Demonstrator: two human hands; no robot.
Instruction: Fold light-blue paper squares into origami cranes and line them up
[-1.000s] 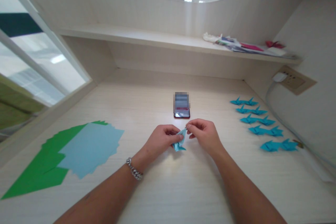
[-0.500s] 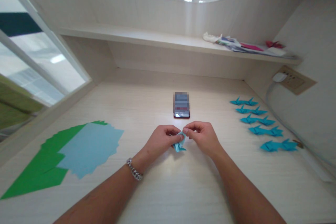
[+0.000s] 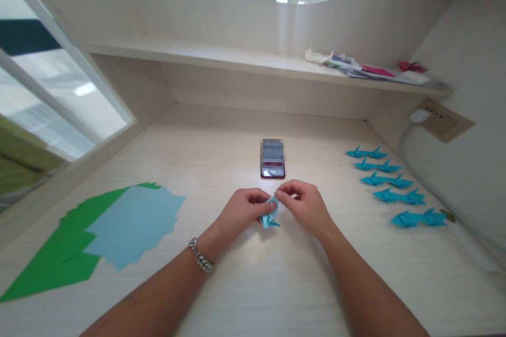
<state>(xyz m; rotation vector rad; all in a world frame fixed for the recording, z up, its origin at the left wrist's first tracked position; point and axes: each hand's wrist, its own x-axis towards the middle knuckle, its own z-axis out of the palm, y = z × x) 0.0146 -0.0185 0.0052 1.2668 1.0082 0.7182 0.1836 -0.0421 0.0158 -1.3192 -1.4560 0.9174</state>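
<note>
Pale desk (image 3: pixel 261 284), which I view remotely, ends at a back panel beneath a shelf (image 3: pixel 221 58). Near its middle, the left hand's (image 3: pixel 247 208) grip pinches a small folded blue paper (image 3: pixel 270 217); the right hand's (image 3: pixel 306 202) grip pinches its upper tip. Just beyond the hands, a phone (image 3: pixel 272 170) limits forward room. Desk surface extends sideways to light-blue sheets (image 3: pixel 134 224) overlapping green sheets (image 3: pixel 47 268) at left, and five rows of blue paper cranes (image 3: pixel 386 180) at right.
</note>
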